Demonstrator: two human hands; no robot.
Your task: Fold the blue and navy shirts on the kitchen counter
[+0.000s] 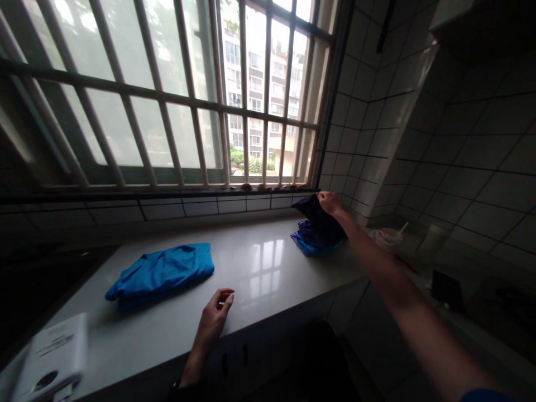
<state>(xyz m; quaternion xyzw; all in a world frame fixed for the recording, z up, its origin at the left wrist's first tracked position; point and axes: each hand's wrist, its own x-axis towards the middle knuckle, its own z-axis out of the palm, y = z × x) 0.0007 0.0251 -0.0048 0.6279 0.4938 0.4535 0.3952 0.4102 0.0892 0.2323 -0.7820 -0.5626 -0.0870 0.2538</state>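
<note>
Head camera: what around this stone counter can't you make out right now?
Head view, each item:
The patterned blue cloth: its upper part is hidden under the dark navy cloth lifted by the right hand.
The white rectangular box: cut off by the lower left edge; its printed text is blurred.
The black flat object: in shadow at right, so its kind cannot be told.

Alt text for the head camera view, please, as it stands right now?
The right hand grips a dark cloth on top of a blue pile on a white counter, below a barred window. The left hand is empty at the counter's front edge, near a folded blue garment.
</note>
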